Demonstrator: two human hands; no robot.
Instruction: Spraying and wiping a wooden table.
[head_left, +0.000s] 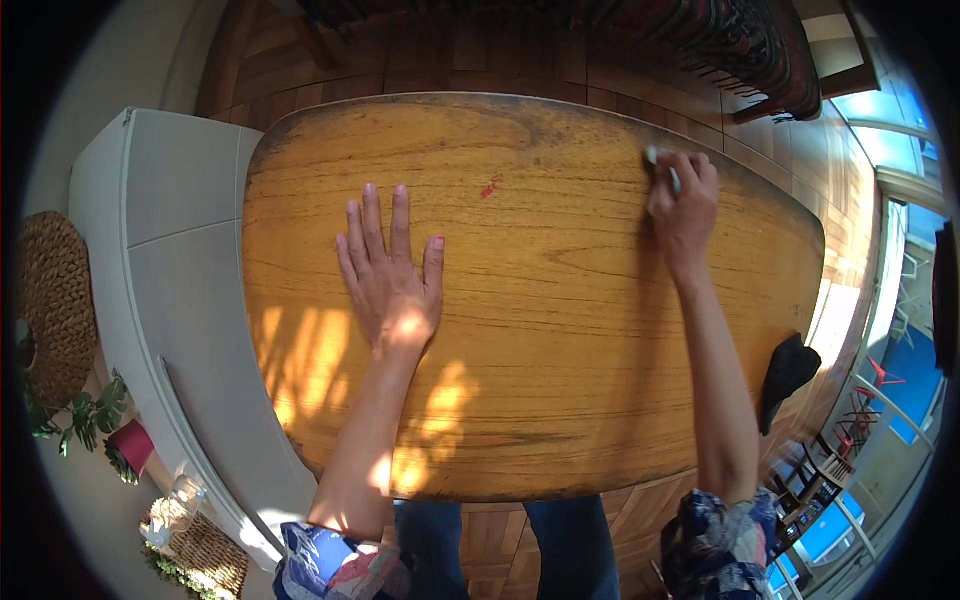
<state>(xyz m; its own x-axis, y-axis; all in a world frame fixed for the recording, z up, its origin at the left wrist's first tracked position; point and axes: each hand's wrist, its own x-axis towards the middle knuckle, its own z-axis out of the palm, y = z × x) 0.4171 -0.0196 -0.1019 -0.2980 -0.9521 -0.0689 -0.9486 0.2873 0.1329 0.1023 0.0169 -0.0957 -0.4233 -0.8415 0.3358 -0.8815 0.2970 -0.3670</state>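
A worn wooden tabletop (525, 300) with darkened edges and a small red mark (491, 187) spreads out before me. My left hand (394, 277) lies palm down on its left half, fingers spread, holding nothing. Near the far right edge, my right hand (686, 202) grips a small pale object (652, 155) between thumb and fingers. Most of that object is hidden by the fingers, so its kind is unclear. It appears to be at the wood's surface.
Along the table's left side stands a pale cabinet (187, 187) with woven baskets (56, 307) and potted plants (131, 446). A dark cloth item (787, 375) hangs at the right edge. Beyond the far edge is a fringed patterned textile (757, 45). Parquet floor (495, 547) surrounds the table.
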